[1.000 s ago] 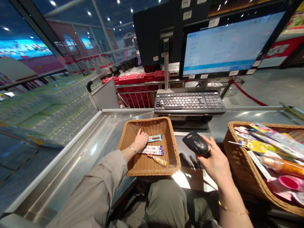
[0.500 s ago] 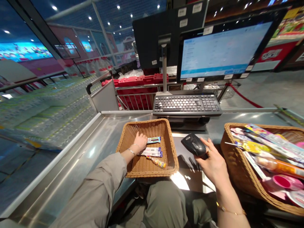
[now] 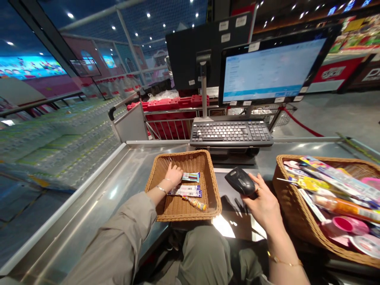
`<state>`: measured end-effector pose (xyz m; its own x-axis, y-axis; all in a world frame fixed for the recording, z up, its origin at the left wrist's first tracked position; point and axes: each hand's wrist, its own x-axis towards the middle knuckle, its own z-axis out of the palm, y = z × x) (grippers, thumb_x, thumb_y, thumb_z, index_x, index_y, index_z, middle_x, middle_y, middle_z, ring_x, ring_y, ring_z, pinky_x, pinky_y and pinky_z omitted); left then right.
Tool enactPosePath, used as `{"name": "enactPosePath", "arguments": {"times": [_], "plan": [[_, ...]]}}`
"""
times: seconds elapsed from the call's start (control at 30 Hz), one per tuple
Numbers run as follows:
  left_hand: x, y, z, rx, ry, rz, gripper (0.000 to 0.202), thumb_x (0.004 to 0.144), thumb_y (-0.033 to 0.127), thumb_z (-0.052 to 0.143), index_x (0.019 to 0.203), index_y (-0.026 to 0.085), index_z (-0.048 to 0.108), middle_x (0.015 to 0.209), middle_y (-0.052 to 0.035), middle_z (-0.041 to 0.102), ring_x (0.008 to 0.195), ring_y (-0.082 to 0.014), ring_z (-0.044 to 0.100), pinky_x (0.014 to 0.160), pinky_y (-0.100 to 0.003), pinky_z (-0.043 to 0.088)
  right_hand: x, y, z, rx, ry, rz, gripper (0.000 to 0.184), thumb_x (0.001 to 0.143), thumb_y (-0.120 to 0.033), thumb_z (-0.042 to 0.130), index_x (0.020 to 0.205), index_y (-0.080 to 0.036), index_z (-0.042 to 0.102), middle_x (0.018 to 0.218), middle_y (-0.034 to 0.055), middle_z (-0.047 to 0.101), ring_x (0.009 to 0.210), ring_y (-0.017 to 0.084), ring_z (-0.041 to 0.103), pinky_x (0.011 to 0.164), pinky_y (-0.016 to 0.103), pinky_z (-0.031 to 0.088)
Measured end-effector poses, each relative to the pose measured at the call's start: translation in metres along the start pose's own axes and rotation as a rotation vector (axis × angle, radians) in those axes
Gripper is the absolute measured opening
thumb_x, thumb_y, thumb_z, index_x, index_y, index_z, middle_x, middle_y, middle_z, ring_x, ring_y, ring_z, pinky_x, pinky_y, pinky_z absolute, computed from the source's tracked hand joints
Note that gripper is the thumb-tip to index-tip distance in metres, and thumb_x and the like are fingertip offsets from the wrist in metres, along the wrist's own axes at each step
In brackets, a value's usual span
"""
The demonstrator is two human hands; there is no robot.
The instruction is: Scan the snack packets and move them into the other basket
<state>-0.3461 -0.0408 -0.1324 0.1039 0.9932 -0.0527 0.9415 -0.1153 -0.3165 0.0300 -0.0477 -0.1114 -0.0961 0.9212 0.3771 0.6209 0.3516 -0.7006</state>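
Observation:
My left hand [image 3: 173, 174] reaches palm down into the left wicker basket [image 3: 218, 194], its fingers slightly spread at the left end of a light blue packet [image 3: 191, 177]. No grip on the packet shows; the thumb is hidden. Just below lie slim white-and-purple packets [image 3: 187, 190] and a small yellow-and-orange bottle-shaped item [image 3: 197, 203]. To the right of the basket, my right hand [image 3: 263, 200] holds a black barcode scanner [image 3: 240, 181] above the metal counter, its head toward the basket. The fingers wrap round the handle, mostly out of sight.
A second wicker basket [image 3: 292, 211] on the right is heaped with packets, an orange-labelled bottle [image 3: 341, 206] and a pink cup [image 3: 342, 225]. Behind the counter [image 3: 124, 174] stand a keyboard [image 3: 231, 131] and a lit monitor [image 3: 270, 71]. Stacked bottle packs [image 3: 59, 146] are at left.
The view has shifted slightly, so the monitor and right basket appear a little further left. Both hands keep nearly the same places; the left one stays beside the light blue packet.

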Motion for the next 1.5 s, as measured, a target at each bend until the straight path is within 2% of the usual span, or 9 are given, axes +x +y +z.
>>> {"name": "enactPosePath", "arguments": {"times": [0.2, 0.3, 0.4, 0.53, 0.87, 1.0, 1.17, 1.3, 1.5], "plan": [[-0.013, -0.003, -0.037, 0.01, 0.114, 0.014, 0.018, 0.088, 0.019, 0.06, 0.104, 0.021, 0.069, 0.108, -0.012, 0.069, 0.112, -0.0303, 0.057, 0.12, -0.065, 0.015, -0.002, 0.0, -0.002, 0.028, 0.036, -0.033, 0.024, 0.069, -0.03, 0.062, 0.09, -0.023, 0.072, 0.137, 0.0061, 0.064, 0.14, 0.031, 0.048, 0.111, 0.047, 0.047], [-0.022, -0.004, -0.055, 0.017, 0.193, 0.023, 0.027, 0.092, 0.014, 0.051, 0.112, 0.023, 0.068, 0.122, -0.0112, 0.068, 0.121, -0.0299, 0.055, 0.121, -0.067, 0.011, -0.003, 0.001, -0.003, 0.044, 0.034, -0.044, 0.024, 0.07, -0.031, 0.062, 0.091, -0.023, 0.071, 0.138, 0.0071, 0.063, 0.141, 0.032, 0.046, 0.112, 0.05, 0.046], [-0.029, -0.006, -0.071, 0.021, 0.322, 0.05, 0.032, 0.095, 0.012, 0.048, 0.118, 0.022, 0.068, 0.135, -0.0103, 0.065, 0.132, -0.0313, 0.051, 0.121, -0.069, 0.013, -0.004, 0.002, -0.005, 0.061, 0.039, -0.062, 0.023, 0.071, -0.031, 0.062, 0.09, -0.023, 0.071, 0.139, 0.0079, 0.062, 0.143, 0.032, 0.044, 0.114, 0.051, 0.044], [-0.036, -0.007, -0.092, 0.023, 0.441, 0.065, 0.032, 0.095, 0.01, 0.048, 0.118, 0.021, 0.069, 0.141, -0.0095, 0.062, 0.138, -0.0337, 0.048, 0.119, -0.072, 0.017, -0.006, 0.0, -0.01, 0.078, 0.047, -0.08, 0.02, 0.072, -0.031, 0.062, 0.088, -0.022, 0.07, 0.139, 0.0089, 0.062, 0.143, 0.033, 0.043, 0.115, 0.053, 0.042], [-0.035, 0.004, -0.144, 0.046, 0.669, 0.092, 0.032, 0.095, 0.015, 0.055, 0.124, 0.025, 0.066, 0.146, -0.0062, 0.058, 0.146, -0.0333, 0.038, 0.12, -0.076, 0.009, -0.008, -0.005, -0.026, 0.11, 0.133, -0.183, 0.019, 0.073, -0.024, 0.063, 0.091, -0.021, 0.069, 0.14, 0.011, 0.061, 0.145, 0.032, 0.04, 0.114, 0.052, 0.044], [-0.03, 0.012, -0.158, 0.003, 0.727, 0.1, 0.032, 0.096, 0.02, 0.056, 0.125, 0.028, 0.065, 0.145, -0.0048, 0.058, 0.145, -0.0322, 0.04, 0.12, -0.074, 0.002, -0.009, -0.009, -0.032, 0.098, 0.153, -0.214, 0.02, 0.074, -0.022, 0.063, 0.093, -0.019, 0.069, 0.14, 0.0134, 0.06, 0.146, 0.034, 0.039, 0.115, 0.055, 0.042], [-0.023, 0.027, -0.17, -0.012, 0.76, 0.118, 0.034, 0.094, 0.024, 0.058, 0.127, 0.028, 0.064, 0.146, -0.0052, 0.058, 0.146, -0.0329, 0.038, 0.121, -0.073, 0.0, -0.011, -0.012, -0.037, 0.061, 0.182, -0.216, 0.02, 0.076, -0.02, 0.063, 0.095, -0.019, 0.069, 0.144, 0.0141, 0.057, 0.147, 0.033, 0.036, 0.115, 0.054, 0.042], [-0.014, 0.042, -0.174, -0.018, 0.771, 0.155, 0.034, 0.093, 0.023, 0.059, 0.127, 0.027, 0.065, 0.145, -0.0049, 0.058, 0.146, -0.0333, 0.038, 0.121, -0.073, -0.001, -0.011, -0.012, -0.039, 0.021, 0.223, -0.243, 0.021, 0.078, -0.022, 0.064, 0.098, -0.02, 0.07, 0.145, 0.0127, 0.056, 0.148, 0.033, 0.034, 0.116, 0.055, 0.041], [-0.004, 0.062, -0.176, -0.007, 0.787, 0.194, 0.032, 0.095, 0.022, 0.057, 0.126, 0.027, 0.065, 0.145, -0.0055, 0.059, 0.146, -0.033, 0.038, 0.121, -0.074, 0.003, -0.011, -0.018, -0.041, 0.009, 0.274, -0.306, 0.019, 0.084, -0.027, 0.064, 0.1, -0.019, 0.07, 0.139, 0.0162, 0.061, 0.146, 0.035, 0.037, 0.114, 0.059, 0.041]]}}
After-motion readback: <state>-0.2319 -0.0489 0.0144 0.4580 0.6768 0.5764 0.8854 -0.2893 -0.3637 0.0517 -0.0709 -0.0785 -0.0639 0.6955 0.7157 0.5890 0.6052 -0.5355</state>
